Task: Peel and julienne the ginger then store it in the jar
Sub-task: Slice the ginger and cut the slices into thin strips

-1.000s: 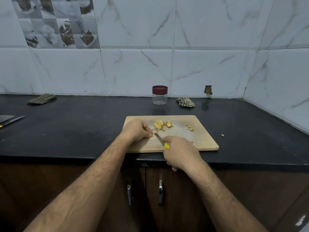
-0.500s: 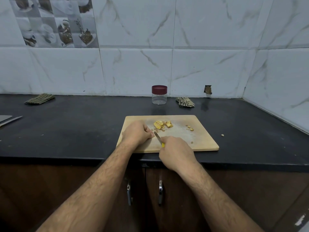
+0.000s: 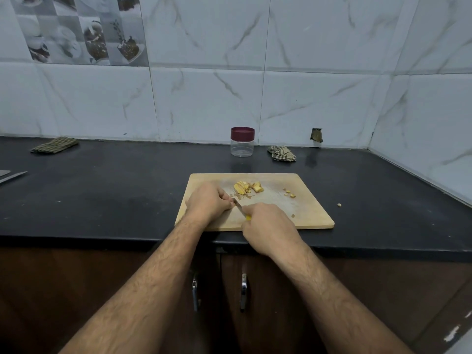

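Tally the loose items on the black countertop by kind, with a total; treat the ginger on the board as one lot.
Cutting board: 1
Jar with maroon lid, shut: 1
Folded or crumpled cloths: 2
Knife with yellow handle, held in the right hand: 1
Ginger lot on the board: 1
Stray bit right of the board: 1
Total: 7
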Tool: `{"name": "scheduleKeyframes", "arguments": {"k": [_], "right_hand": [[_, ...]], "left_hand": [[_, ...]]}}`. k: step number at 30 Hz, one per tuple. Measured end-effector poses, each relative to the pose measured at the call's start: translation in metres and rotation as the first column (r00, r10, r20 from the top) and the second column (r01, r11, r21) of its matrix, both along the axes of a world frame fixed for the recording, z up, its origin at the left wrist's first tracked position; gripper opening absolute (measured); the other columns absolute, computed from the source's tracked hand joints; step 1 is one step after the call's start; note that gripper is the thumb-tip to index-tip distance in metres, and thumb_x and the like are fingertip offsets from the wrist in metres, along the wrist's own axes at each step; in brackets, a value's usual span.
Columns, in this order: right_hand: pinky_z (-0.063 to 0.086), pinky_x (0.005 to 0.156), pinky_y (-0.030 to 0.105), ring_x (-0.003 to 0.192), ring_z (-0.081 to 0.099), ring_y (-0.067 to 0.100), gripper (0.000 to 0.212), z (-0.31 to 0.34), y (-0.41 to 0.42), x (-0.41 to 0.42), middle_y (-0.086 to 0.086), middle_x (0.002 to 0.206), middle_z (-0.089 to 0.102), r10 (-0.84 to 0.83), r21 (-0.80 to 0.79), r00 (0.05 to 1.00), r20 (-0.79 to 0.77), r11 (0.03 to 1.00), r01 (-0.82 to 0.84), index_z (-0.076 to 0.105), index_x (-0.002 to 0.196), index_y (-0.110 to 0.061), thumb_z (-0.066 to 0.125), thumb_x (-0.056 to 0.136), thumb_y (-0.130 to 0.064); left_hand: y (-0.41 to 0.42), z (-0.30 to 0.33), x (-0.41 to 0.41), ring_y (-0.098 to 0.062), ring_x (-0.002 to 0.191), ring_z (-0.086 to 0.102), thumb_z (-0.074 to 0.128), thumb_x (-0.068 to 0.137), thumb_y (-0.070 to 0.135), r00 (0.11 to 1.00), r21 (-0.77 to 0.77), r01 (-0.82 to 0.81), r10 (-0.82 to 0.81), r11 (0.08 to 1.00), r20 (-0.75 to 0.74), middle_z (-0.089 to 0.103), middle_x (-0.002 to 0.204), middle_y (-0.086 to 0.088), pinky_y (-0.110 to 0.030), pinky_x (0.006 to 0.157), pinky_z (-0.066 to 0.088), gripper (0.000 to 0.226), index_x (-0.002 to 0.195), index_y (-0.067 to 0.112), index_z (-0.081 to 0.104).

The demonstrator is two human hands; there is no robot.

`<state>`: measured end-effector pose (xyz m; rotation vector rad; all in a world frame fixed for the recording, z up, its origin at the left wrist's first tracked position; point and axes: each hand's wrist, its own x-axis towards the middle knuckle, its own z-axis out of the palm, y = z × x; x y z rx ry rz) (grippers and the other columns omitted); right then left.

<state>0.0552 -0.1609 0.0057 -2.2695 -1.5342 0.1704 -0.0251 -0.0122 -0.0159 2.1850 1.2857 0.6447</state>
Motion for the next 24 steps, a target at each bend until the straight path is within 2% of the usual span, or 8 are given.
{"name": "scheduleKeyframes", "arguments": {"k": [4,7,11,16,20,24], "right_hand": [[0.043,0.077,0.030,0.109,0.057,0.022,0.044,0.002,0.004,-0.003,0.004,0.120,0.063,0.004,0.000,1.000,-0.018,1.000,-0.004,0.057,0.135,-0.027,0.045,0.094,-0.018],[0.046,0.077,0.031,0.103,0.059,0.024,0.040,-0.002,-0.001,-0.007,0.005,0.113,0.065,0.017,0.010,1.000,0.010,1.000,-0.017,0.059,0.132,-0.024,0.043,0.096,-0.018],[0.050,0.078,0.033,0.102,0.059,0.023,0.039,-0.006,-0.018,-0.007,0.004,0.114,0.064,0.018,0.009,0.999,0.027,1.000,-0.018,0.058,0.132,-0.024,0.044,0.096,-0.018],[0.050,0.084,0.033,0.110,0.058,0.021,0.047,-0.006,-0.021,-0.006,0.002,0.125,0.063,-0.009,0.055,1.000,-0.005,0.998,0.010,0.050,0.142,-0.029,0.044,0.096,-0.020],[0.051,0.083,0.032,0.107,0.059,0.021,0.047,-0.008,-0.014,-0.004,0.001,0.121,0.065,-0.031,0.073,0.999,-0.036,0.997,0.033,0.051,0.141,-0.030,0.044,0.096,-0.021],[0.050,0.090,0.033,0.113,0.058,0.021,0.047,-0.006,-0.010,-0.004,0.001,0.126,0.063,-0.027,0.081,0.999,-0.044,0.996,0.030,0.050,0.142,-0.029,0.045,0.096,-0.023]], "left_hand": [[-0.001,0.000,-0.001,-0.007,0.094,0.064,0.075,0.083,0.024,1.000,-0.020,-0.001,0.001,1.000,-0.001,0.065,0.076,0.024,-0.041,0.095,0.050,0.026,0.059,0.029,0.066],[-0.001,0.000,-0.001,-0.008,0.094,0.065,0.076,0.082,0.024,1.000,-0.024,-0.006,0.006,1.000,0.012,0.065,0.074,0.024,-0.042,0.095,0.050,0.027,0.058,0.030,0.067],[0.000,0.001,0.000,-0.009,0.093,0.063,0.077,0.083,0.026,1.000,-0.028,-0.004,0.004,1.000,0.007,0.067,0.075,0.022,-0.042,0.093,0.051,0.025,0.060,0.032,0.068],[0.003,0.003,0.000,-0.009,0.096,0.064,0.079,0.081,0.027,1.000,-0.063,-0.004,0.005,0.998,0.010,0.074,0.090,0.016,-0.042,0.093,0.052,0.023,0.060,0.031,0.070],[0.003,0.002,0.000,-0.008,0.095,0.064,0.078,0.081,0.026,1.000,-0.063,-0.021,0.021,0.998,0.004,0.074,0.088,0.017,-0.040,0.092,0.052,0.023,0.060,0.030,0.070],[0.003,0.001,-0.001,-0.010,0.093,0.065,0.078,0.079,0.027,1.000,-0.050,-0.025,0.025,0.998,0.000,0.073,0.085,0.017,-0.040,0.091,0.052,0.020,0.061,0.030,0.071]]}}
